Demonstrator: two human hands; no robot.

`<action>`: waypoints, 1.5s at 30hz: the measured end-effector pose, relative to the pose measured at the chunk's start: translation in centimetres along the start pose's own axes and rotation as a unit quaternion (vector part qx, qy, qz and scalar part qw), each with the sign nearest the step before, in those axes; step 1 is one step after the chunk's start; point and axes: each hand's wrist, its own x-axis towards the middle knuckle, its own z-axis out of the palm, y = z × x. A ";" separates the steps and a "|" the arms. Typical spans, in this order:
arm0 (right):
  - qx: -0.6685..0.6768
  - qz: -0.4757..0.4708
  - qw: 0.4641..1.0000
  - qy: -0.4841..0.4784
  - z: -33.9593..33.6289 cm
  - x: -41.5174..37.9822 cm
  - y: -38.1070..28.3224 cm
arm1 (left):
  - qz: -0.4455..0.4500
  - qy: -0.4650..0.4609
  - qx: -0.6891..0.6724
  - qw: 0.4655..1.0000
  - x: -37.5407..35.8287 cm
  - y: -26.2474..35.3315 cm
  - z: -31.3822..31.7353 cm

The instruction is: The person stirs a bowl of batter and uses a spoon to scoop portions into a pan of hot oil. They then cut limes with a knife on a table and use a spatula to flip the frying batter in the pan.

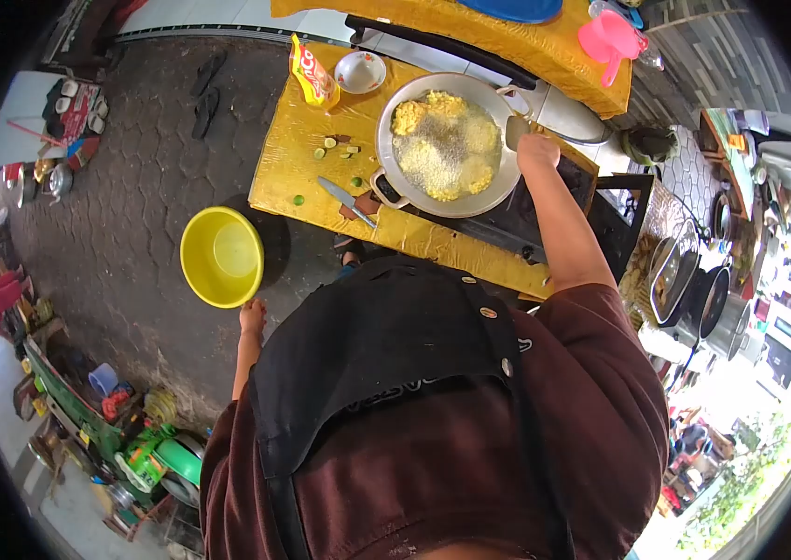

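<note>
Right hand (537, 154): fingers closed round the handle of a tool (515, 133), dull grey metal, flat blade. Blade sits at the wok's right rim, just beyond the knuckles.

Wok (384, 140): round, pale metal, two loop handles, left of the right hand. Inside, yellow food (445, 105), lumpy and crumbly, clumped at the edges; paler froth of fine bubbles across the middle.

Left hand (253, 315): low and left of the wok, at the near rim of a basin (222, 257); fingers curled, cannot tell whether they pinch the rim. Basin smooth yellow plastic, round, deep.

Under the wok and to its right, black stove (531, 210). Left of the wok, a table (284, 168) in glossy, crinkled gold covering. On it, nearest the wok's left handle, a knife (344, 199) with broad metal blade; farther left, cut green fruit (330, 143), small and round.

Up and left of the wok: patterned bowl (360, 72), shallow; beside it a red-and-yellow pouch (313, 79), upright. Beyond the wok, upper right, pink dipper (610, 42), smooth plastic.
</note>
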 end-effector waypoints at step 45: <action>-0.073 -0.144 0.986 -0.035 -1.4 0.7 2.7 | -0.061 0.062 -0.056 0.995 -9.9 -6.9 9.3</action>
